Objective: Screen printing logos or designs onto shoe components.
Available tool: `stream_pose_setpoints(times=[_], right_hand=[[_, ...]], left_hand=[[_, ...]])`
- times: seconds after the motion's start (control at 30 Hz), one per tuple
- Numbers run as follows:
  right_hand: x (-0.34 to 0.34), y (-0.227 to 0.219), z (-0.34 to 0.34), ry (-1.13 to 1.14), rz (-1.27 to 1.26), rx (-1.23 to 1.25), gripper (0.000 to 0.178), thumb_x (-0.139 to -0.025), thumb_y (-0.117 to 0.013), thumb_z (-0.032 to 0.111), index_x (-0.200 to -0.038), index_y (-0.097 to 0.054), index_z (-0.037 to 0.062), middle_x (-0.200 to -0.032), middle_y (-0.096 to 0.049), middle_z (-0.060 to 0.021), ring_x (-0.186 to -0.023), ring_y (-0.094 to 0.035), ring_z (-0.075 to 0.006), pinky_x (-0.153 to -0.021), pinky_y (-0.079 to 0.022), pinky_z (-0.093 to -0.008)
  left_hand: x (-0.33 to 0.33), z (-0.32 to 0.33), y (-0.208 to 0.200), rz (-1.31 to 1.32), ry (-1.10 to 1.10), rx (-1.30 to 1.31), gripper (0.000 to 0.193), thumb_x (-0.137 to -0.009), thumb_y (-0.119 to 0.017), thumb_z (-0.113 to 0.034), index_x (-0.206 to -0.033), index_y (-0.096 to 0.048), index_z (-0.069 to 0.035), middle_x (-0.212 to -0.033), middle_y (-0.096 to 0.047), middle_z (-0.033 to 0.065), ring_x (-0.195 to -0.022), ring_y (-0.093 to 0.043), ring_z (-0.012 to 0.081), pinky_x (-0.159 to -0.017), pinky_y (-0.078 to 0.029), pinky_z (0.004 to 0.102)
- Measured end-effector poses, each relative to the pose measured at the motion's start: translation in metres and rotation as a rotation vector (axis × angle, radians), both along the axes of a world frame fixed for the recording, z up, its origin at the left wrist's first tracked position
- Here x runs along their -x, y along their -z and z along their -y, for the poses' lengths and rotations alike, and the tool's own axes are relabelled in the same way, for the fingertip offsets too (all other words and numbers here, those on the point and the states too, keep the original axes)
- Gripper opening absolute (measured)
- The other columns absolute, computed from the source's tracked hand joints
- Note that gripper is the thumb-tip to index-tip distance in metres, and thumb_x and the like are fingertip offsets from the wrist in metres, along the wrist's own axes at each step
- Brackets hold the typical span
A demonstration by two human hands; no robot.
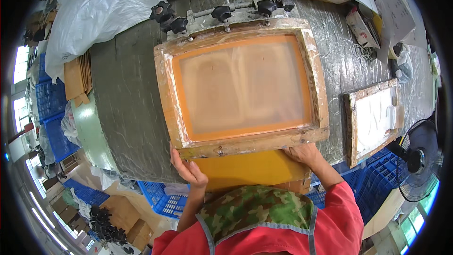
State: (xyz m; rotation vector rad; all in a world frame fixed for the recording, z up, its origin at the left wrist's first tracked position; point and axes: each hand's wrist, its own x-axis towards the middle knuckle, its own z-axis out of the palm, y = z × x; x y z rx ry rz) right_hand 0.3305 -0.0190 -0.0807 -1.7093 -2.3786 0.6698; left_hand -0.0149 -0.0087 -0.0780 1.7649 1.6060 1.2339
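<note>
A wooden screen-printing frame [245,144] with orange-edged mesh lies on a grey work table [127,99], clamped at its far side by a metal hinge bar with black knobs [222,13]. My left hand [188,170] touches the frame's near left corner, fingers up against the wood. Over at the near right edge of the frame, my right hand [306,153] rests with fingers curled under the wood. An orange-yellow sheet [250,167] sticks out below the frame between my hands.
A second wooden frame [351,127] with white mesh and a squeegee lies to the right. White plastic sheeting [94,14] covers the far left. Blue crates [56,113] stand left and below the table. A black fan [420,160] stands at the right.
</note>
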Motion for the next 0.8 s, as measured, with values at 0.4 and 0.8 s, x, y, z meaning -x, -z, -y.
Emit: stream_pose_setpoints(times=[0.4,0.8], right_hand=[[0.005,-0.002,0.010,0.104,0.083,0.006,0.037,-0.092,-0.056,0.047,-0.114,-0.069,0.0191,-0.109,-0.068,-0.0077,-0.102,-0.063,-0.0309,-0.088,-0.048,-0.0493],[0.007,-0.011,0.009,0.091,0.053,0.030,0.038,-0.092,-0.057,0.049,-0.113,-0.069,0.0201,-0.106,-0.068,-0.0056,-0.098,-0.064,-0.0276,-0.085,-0.048,-0.0468]], left_hand=[[0.002,0.002,-0.002,-0.046,0.010,0.018,0.061,-0.095,-0.037,-0.009,-0.150,-0.018,0.009,-0.153,-0.022,0.0232,-0.140,-0.030,0.0353,-0.115,-0.026,0.0462],[0.003,0.003,0.004,-0.009,0.011,0.021,0.062,-0.095,-0.037,-0.008,-0.150,-0.016,0.009,-0.155,-0.021,0.0239,-0.141,-0.029,0.0356,-0.116,-0.025,0.0459]])
